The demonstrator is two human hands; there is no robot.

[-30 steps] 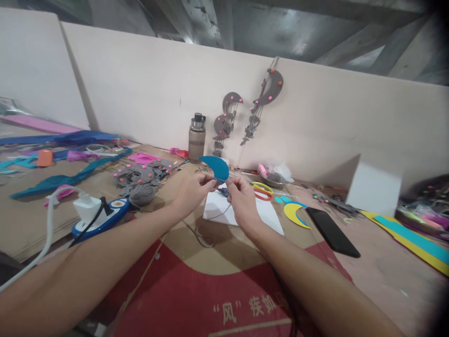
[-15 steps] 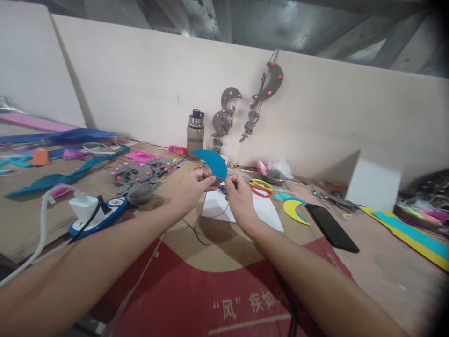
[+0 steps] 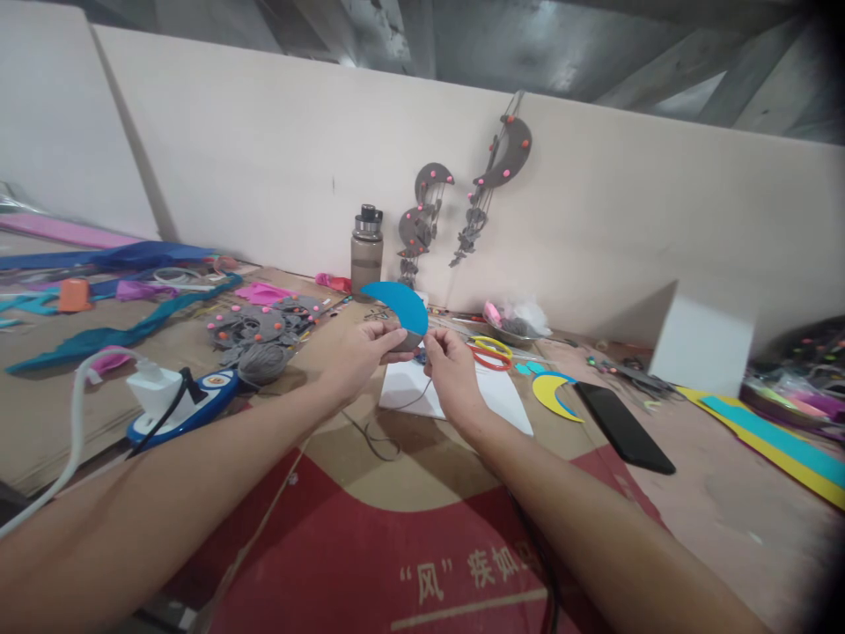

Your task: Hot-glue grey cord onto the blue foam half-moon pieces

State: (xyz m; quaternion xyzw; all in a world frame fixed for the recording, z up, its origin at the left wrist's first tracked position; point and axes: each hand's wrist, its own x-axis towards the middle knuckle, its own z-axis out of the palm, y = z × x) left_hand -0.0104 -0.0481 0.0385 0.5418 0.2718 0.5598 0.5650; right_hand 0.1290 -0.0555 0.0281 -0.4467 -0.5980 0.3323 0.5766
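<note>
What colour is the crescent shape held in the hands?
Blue, clearest in the head view: the crescent held by the left hand.

Craft workshop: cardboard-covered bench point(image 3: 409, 475) strewn with felt cut-outs point(image 3: 260, 324), scissors point(image 3: 488, 352), coloured foam strips point(image 3: 772, 440); finished moon hangings point(image 3: 502, 158) on bare board wall.

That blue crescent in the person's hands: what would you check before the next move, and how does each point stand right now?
1. Blue crescent held: ok, the left hand pinches its lower edge and keeps it above the table.
2. Right hand at the crescent's lower tip: ok, fingers pinched close beside it.
3. Thread in the right fingers: cannot tell, too fine; a dark thread trails below over the white sheet.
4. Scissors near: ok, just behind the right hand.
5. Black phone clear of the hands: ok, off to the right.
</note>
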